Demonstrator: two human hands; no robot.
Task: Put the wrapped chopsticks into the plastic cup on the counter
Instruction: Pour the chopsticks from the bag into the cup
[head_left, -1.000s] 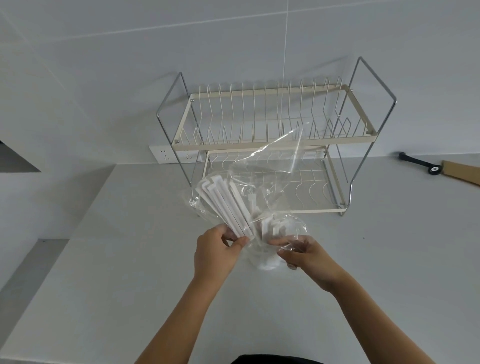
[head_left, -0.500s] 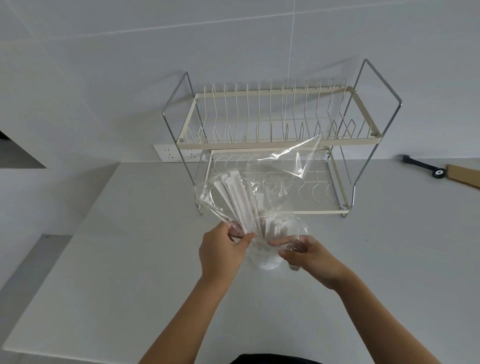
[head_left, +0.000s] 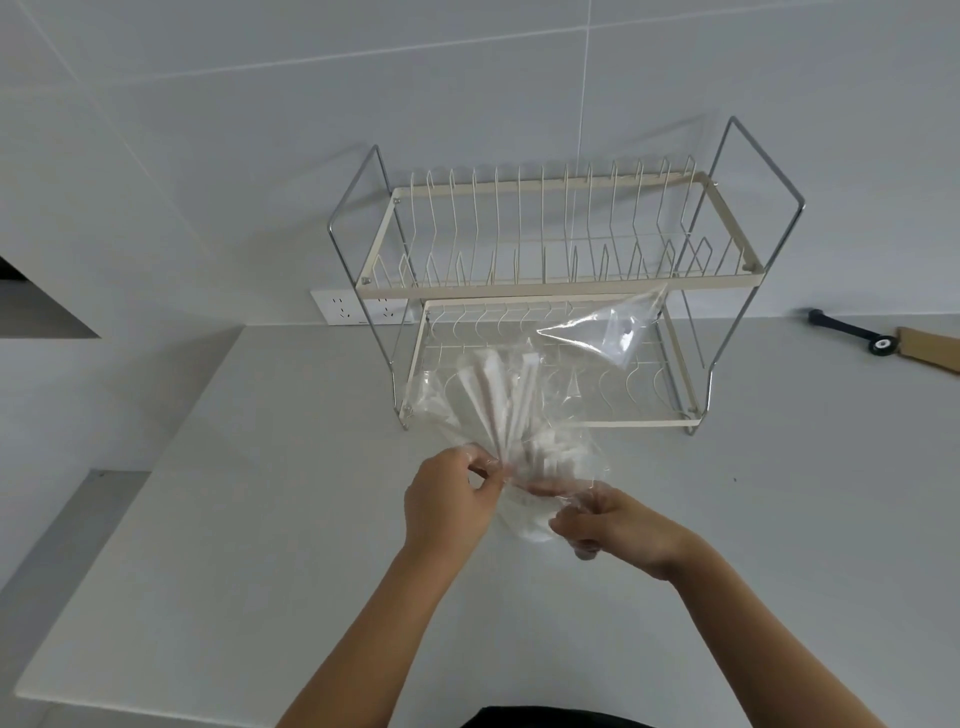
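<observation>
Head view shows a grey counter (head_left: 218, 519) with a wall socket (head_left: 358, 307) at its back edge, a little left of the middle. Moving right, the left hand (head_left: 449, 506) is closed in a pinch on the lower ends of the wrapped chopsticks (head_left: 498, 400), which fan upward inside a clear plastic bag (head_left: 597, 332). Between both hands, near the middle of the counter, stands the plastic cup (head_left: 524, 525), mostly hidden by the bag and hard to see clearly; some chopstick ends seem to sit already near its mouth. The right hand (head_left: 618, 530) grips the crumpled bottom of the bag beside the cup. Behind them, a two-level dish rack (head_left: 561, 280) stands against the back edge, and a black-handled tool (head_left: 852, 332) lies at the far right. To do this step well, I think the person should keep the bundle tight, point the ends down over the cup mouth, and hold the cup steady, because such a light cup may tip easily.
</observation>
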